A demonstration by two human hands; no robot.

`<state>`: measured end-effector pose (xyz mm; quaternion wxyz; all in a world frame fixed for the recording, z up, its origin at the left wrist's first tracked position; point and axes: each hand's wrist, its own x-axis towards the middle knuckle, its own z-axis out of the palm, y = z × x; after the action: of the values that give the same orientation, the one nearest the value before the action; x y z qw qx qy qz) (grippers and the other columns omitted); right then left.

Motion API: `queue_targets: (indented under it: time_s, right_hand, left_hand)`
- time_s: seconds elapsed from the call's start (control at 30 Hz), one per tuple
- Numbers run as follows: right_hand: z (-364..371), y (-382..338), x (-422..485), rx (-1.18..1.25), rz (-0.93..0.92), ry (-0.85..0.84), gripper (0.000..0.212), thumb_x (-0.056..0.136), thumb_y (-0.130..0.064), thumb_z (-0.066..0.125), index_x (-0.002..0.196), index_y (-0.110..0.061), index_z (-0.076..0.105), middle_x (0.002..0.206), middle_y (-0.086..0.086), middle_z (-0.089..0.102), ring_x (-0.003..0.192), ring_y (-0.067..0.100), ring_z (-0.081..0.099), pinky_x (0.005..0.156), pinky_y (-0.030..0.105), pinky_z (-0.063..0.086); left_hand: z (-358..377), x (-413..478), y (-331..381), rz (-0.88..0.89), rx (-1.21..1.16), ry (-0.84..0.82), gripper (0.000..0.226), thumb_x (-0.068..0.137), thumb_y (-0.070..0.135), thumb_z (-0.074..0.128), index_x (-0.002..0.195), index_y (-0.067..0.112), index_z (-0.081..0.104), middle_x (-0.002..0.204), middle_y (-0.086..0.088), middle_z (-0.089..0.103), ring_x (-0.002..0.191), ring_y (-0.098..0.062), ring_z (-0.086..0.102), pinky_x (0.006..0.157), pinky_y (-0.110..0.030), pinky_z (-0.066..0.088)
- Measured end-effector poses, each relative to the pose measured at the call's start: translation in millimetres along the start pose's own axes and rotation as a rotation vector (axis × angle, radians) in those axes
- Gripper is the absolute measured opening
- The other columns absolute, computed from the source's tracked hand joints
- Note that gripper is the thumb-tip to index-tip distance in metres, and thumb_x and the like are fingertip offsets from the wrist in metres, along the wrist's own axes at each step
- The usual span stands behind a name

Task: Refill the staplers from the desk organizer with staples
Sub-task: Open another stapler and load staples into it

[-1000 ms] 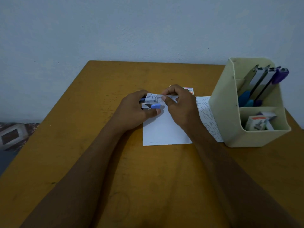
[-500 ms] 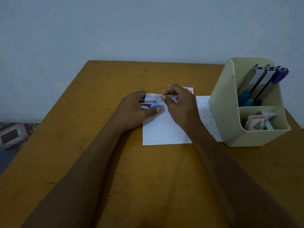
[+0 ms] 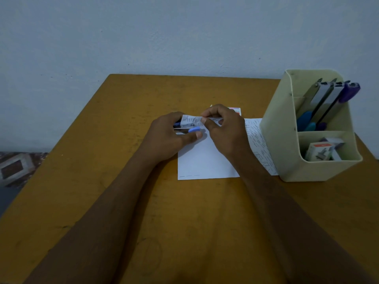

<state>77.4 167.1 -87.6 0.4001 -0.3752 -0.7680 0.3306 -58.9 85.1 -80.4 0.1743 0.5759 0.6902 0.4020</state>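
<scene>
head view shows the left hand (image 3: 170, 136) curled around a blue stapler (image 3: 193, 129), which it holds just above the white sheet (image 3: 205, 160) in the middle of the table (image 3: 102, 181), while the right hand (image 3: 223, 132) pinches a printed paper strip (image 3: 191, 119) between thumb and forefinger at the stapler's front end. it seems that the person is trying the stapler on the strip, but i cannot tell if the strip is really inside the mouth, because the fingers cover it. the first risk is that the strip is pulled sideways during the press, so it tears or the staple bends and jams. the second risk is for the left thumb, which lies very near the blue tip; a firm squeeze can catch it. i also cannot see if staples are inside, so a press may give nothing. the other staplers (image 3: 328, 95) stand in the back compartment of the desk organizer (image 3: 276, 140), well apart from the hands, with staple boxes (image 3: 319, 149) in its front compartment, and a small box (image 3: 235, 110) lies just behind the right hand. a wide reach to the right may knock the organizer, since it stands on the edge of a printed sheet (image 3: 258, 140).
</scene>
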Motion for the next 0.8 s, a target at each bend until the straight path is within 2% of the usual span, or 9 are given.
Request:
queue_targets:
  time_s: [0.2,0.37,0.5,0.73,0.8]
  right_hand:
    - [0.0,-0.5,0.1,0.004,-0.008,0.003,0.005,0.085,-0.013,0.063,0.086,-0.018,0.062,0.086,-0.008,0.06,0.078,-0.005,0.054,0.065,0.001,0.041]
    - [-0.1,-1.4,0.1,-0.016,0.008,-0.019,0.004,0.086,-0.016,0.064,0.089,-0.016,0.065,0.086,-0.011,0.06,0.075,-0.01,0.052,0.063,-0.003,0.036]
    - [1.3,-1.9,-0.2,-0.027,0.012,-0.033,0.004,0.086,-0.017,0.064,0.089,-0.018,0.065,0.087,-0.011,0.06,0.076,-0.009,0.053,0.065,-0.004,0.036]
    - [0.6,-1.4,-0.1,-0.015,0.025,-0.01,0.003,0.085,-0.015,0.064,0.088,-0.018,0.064,0.091,-0.008,0.063,0.079,-0.007,0.053,0.064,-0.005,0.035]
    - [0.9,-1.4,-0.4,-0.014,0.019,-0.003,0.004,0.085,-0.014,0.065,0.087,-0.017,0.064,0.09,-0.007,0.063,0.079,-0.007,0.053,0.064,-0.004,0.035]
  left_hand:
    - [1.4,0.4,-0.9,0.01,-0.004,0.021,0.028,0.077,0.038,0.075,0.097,0.021,0.069,0.088,0.006,0.069,0.076,-0.007,0.062,0.065,-0.028,0.049]
    - [1.8,1.6,-1.5,0.029,0.009,0.055,0.026,0.079,0.033,0.074,0.097,0.014,0.071,0.089,-0.001,0.07,0.078,-0.014,0.064,0.065,-0.033,0.051]
    - [2.2,1.1,-2.7,0.049,0.037,0.083,0.025,0.079,0.032,0.074,0.094,0.012,0.073,0.081,-0.002,0.069,0.069,-0.012,0.06,0.058,-0.03,0.047]
    - [-1.5,1.0,0.1,-0.002,0.024,0.015,0.034,0.076,0.036,0.076,0.105,0.018,0.07,0.096,0.004,0.07,0.082,-0.006,0.064,0.069,-0.026,0.053]
    - [-3.3,1.3,1.1,-0.021,0.033,-0.023,0.037,0.073,0.037,0.079,0.103,0.018,0.07,0.096,0.004,0.07,0.083,-0.009,0.064,0.07,-0.028,0.053]
